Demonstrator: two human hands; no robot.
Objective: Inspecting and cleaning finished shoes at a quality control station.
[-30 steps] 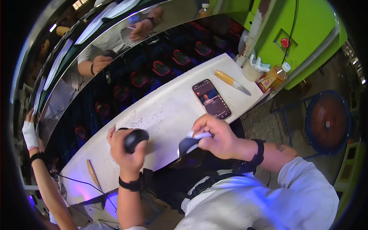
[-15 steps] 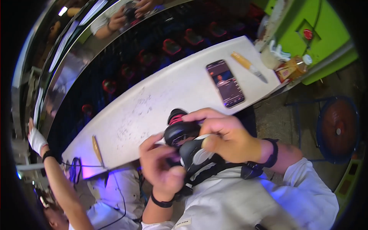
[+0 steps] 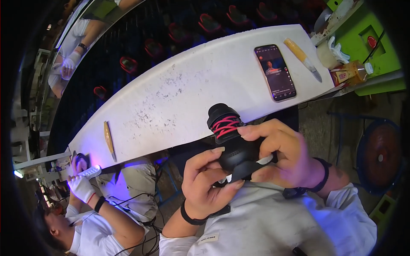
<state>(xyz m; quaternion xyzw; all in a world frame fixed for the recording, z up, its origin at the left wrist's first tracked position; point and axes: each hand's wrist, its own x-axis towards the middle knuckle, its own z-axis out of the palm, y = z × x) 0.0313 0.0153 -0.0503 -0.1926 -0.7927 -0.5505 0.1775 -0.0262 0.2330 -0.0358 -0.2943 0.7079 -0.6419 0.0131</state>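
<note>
Both my hands hold a black rounded device close to my chest, below the white table's near edge. Red cord is wound around its upper cylindrical end. My left hand grips the lower part from the left, thumb on its side. My right hand wraps the right side, fingers curled over the body. A small white piece shows under my right fingers.
A long white table carries a phone with a lit screen, a yellow-handled knife and another tool at the left edge. A bottle stands far right. A co-worker in a white glove works at lower left.
The black parts held apart in each hand over the table have come together into one device, now held nearer my chest with the red-wound end up.
</note>
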